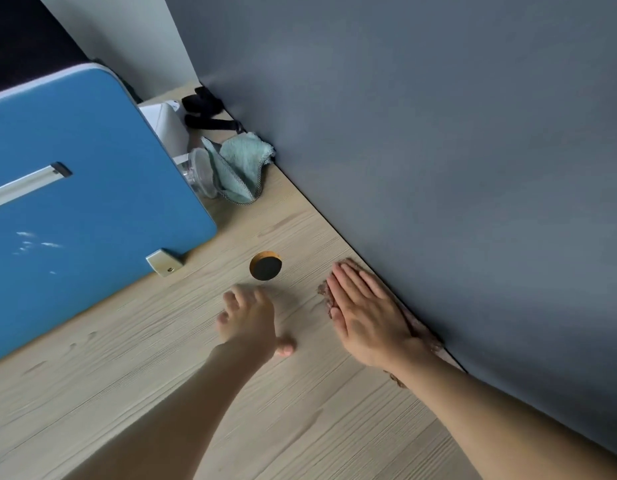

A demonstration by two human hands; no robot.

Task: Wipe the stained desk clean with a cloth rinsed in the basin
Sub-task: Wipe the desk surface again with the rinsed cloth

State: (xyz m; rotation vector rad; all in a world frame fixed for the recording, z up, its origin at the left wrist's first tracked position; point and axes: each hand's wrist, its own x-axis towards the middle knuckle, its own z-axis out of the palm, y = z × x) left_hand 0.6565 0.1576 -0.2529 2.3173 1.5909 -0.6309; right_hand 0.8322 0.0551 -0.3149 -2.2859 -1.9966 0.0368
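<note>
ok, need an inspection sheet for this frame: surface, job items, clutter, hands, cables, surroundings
Surface: light wood-grain desk; faint smudges near the blue panel.
Job's things: brown cloth lying along the grey partition, under the right hand; basin not in view.
Clutter: black disc with an orange rim; teal cloth, clear container and white object towards the corner.
Hands: right hand flat, fingers straight, pressing the brown cloth; left hand spread on the bare desk, holding nothing.
Cables: nothing seen; black straps lie in the corner.
Surroundings: blue panel on the left, grey partition on the right.
</note>
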